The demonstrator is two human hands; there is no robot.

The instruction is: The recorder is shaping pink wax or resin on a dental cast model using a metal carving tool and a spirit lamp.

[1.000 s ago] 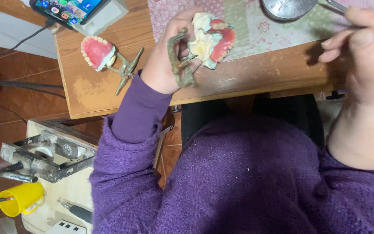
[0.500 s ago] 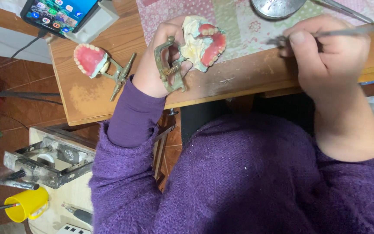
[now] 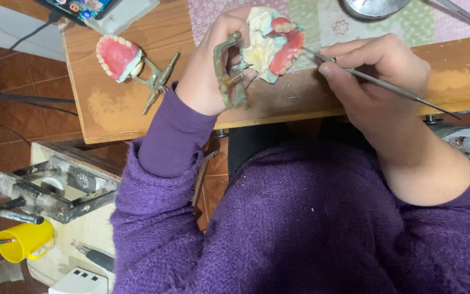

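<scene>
My left hand (image 3: 210,71) grips a metal hinged frame (image 3: 229,76) that carries a denture model (image 3: 273,41) with pink gums and white teeth on pale plaster. My right hand (image 3: 376,76) holds a thin metal carving tool (image 3: 371,79) like a pen. The tool's tip touches the pink gum at the model's right side. Both hands hover over the front edge of the wooden table (image 3: 110,103). Purple sleeves cover my arms.
A second denture on a metal frame (image 3: 129,62) lies at the table's left. A phone on a stand (image 3: 91,6) sits at the back left, a metal bowl (image 3: 373,6) at the back. Below left stand a metal press (image 3: 55,185) and a yellow cup (image 3: 25,239).
My right hand came down and left from the far right, bringing the tool's tip onto the model. The left hand kept holding the frame, tilting it slightly.
</scene>
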